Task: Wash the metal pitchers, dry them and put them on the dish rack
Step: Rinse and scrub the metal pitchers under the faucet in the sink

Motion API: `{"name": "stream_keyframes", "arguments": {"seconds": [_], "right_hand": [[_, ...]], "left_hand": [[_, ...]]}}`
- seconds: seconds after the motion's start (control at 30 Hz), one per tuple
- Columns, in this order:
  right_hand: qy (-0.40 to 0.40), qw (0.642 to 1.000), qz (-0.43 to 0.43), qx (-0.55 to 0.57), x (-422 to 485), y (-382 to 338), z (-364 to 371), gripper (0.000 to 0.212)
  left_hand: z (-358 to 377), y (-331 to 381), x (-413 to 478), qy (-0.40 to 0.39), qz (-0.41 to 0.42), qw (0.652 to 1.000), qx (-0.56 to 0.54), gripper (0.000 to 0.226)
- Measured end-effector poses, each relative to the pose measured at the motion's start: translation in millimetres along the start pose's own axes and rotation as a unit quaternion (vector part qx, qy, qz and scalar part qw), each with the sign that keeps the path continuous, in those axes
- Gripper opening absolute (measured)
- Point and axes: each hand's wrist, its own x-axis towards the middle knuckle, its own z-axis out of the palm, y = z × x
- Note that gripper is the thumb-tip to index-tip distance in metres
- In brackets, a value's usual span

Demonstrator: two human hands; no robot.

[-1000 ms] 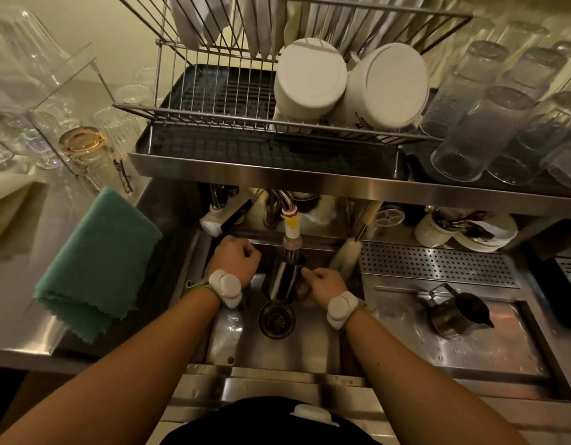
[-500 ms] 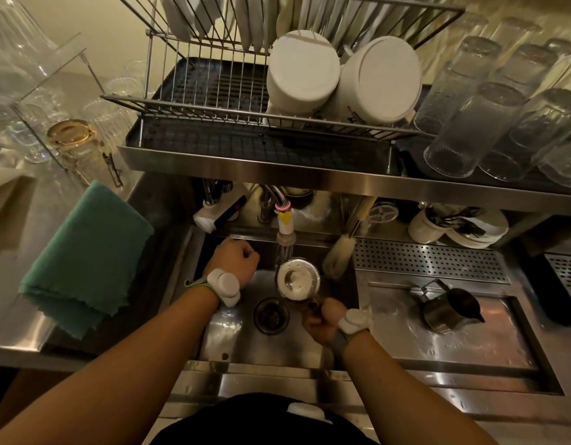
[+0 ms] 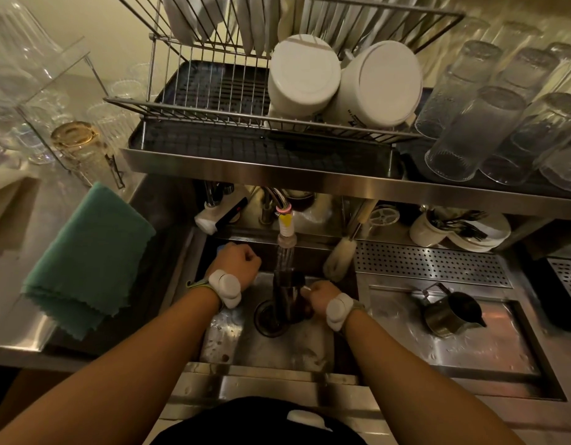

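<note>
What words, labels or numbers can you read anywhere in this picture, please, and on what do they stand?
None can be read.
White cup in the rack: small dark print near its rim, too blurred to read.
Yellow patch on the tap nozzle: no text visible.

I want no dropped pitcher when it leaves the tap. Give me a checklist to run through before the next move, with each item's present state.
1. Right hand grips the pitcher under the tap: ok.
2. Water runs from the faucet into it: ok.
3. Inside rinsed clean: cannot tell, it is dark and blurred.
4. Left hand free to help: cannot tell, it is a closed fist at the sink's back left.
5. Green cloth ready on the left counter for drying: ok.
6. Free room on the dish rack, left of the white containers: ok.
7. Second pitcher washed: cannot tell, it stands on the right drainboard.
</note>
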Motion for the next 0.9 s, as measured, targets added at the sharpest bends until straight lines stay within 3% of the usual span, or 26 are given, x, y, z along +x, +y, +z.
{"name": "stream_keyframes", "arguments": {"seconds": [0.13,0.3,0.43,0.57,0.9], "right_hand": [[0.065,0.998,-0.023,-0.005,5.3,-17.8,-1.7,0.030],[0.017,0.994,-0.090,0.058,2.2,-17.4,-12.4,0.023],[0.062,0.992,-0.110,0.027,5.4,-15.6,-16.3,0.030],[0.058,0.986,-0.151,0.038,4.2,-28.3,-7.8,0.024],[0.127,0.975,-0.146,0.107,12.6,-35.7,-4.9,0.023]], "left_hand": [[-2.8,0.3,0.0,0.005,0.002,1.000,-0.002,0.020],[-6.4,0.6,1.4,0.007,-0.004,1.000,-0.007,0.022],[-6.8,1.5,3.9,0.012,-0.008,1.000,-0.014,0.022],[-4.2,2.2,6.7,0.006,-0.005,1.000,-0.014,0.022],[-8.2,-2.5,8.4,0.031,-0.006,0.999,-0.020,0.020]]}}
